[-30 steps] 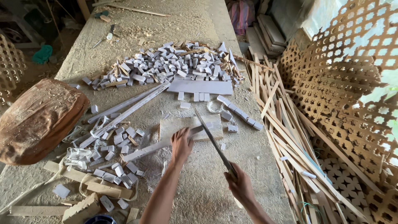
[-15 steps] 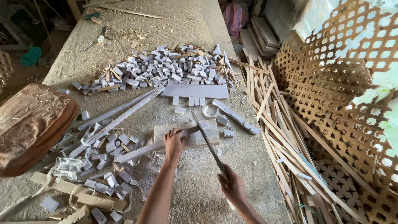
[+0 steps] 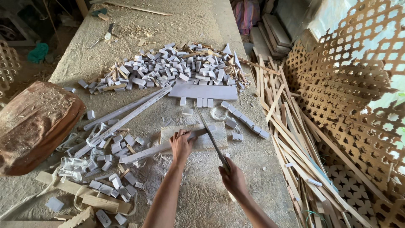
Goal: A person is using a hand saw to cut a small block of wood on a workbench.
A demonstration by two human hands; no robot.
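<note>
Left hand: my fingers press the strip flat on the block.
Right hand: closed around the saw, blade across the strip.
Pile: grey offcuts beyond.

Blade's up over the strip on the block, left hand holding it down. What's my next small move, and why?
Probably bring the blade down onto the strip just past the left hand: the right hand holds it poised above the strip's end on the wooden block, fingers clear.

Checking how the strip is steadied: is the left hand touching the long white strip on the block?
Touching. The head view shows the left hand pressed flat on the white strip, fingers over it where it crosses the wooden block.
</note>
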